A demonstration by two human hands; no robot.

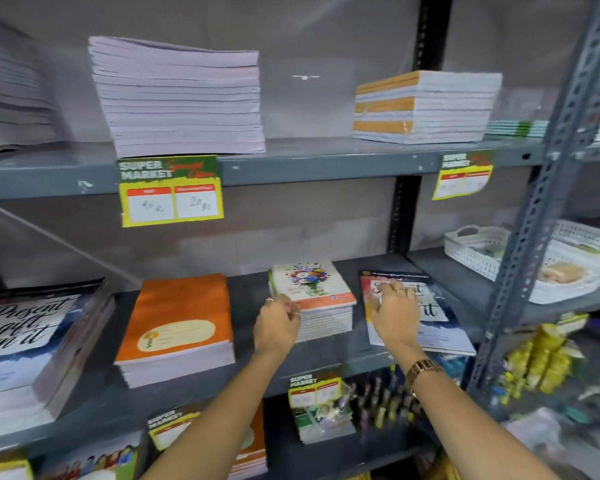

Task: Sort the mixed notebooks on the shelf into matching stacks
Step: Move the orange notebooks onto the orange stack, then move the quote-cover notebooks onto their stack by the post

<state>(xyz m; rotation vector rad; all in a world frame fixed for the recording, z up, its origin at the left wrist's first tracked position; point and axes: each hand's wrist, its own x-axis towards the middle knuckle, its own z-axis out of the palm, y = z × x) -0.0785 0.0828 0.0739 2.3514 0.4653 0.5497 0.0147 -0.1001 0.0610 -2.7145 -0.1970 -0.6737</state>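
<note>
On the middle shelf (246,372) stands a stack of flower-cover notebooks (321,289). My left hand (276,323) curls around that stack's near left corner. To the right lie a few notebooks with a black-lettered watercolour cover (433,313). My right hand (394,313) rests on the top one, thumb at its left edge and fingers bent on the cover. A stack of orange notebooks (184,306) sits left of the flower stack. At the far left is a tall stack with the same lettered cover (25,334).
The upper shelf holds a tall pale stack (181,98) and an orange-and-white stack (423,109). Yellow price tags (170,192) hang from its edge. A perforated steel upright (534,209) stands at the right, with a white basket (482,251) behind it. More stationery fills the shelf below.
</note>
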